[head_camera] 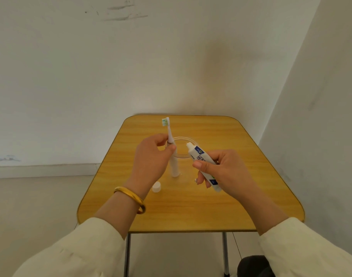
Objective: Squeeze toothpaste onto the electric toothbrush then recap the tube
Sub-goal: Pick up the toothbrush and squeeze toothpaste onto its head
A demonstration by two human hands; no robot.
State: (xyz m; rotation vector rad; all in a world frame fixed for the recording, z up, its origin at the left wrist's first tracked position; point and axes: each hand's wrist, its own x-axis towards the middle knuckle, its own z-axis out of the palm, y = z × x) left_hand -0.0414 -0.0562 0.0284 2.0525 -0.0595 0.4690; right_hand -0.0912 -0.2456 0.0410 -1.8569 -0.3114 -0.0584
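White walls meet in a corner behind the small wooden table (221,206). On it the left hand (151,158) pinches the electric toothbrush (172,154) at its neck and holds it upright, bristles on top, its base inside a clear glass (184,155) that is hard to see. The right hand (227,170) grips the toothpaste tube (204,162), open nozzle pointing up-left, apart from the bristles; fingers hide the tube's middle. The white cap (156,186) lies on the table near the left wrist, which wears a gold bangle (131,198).
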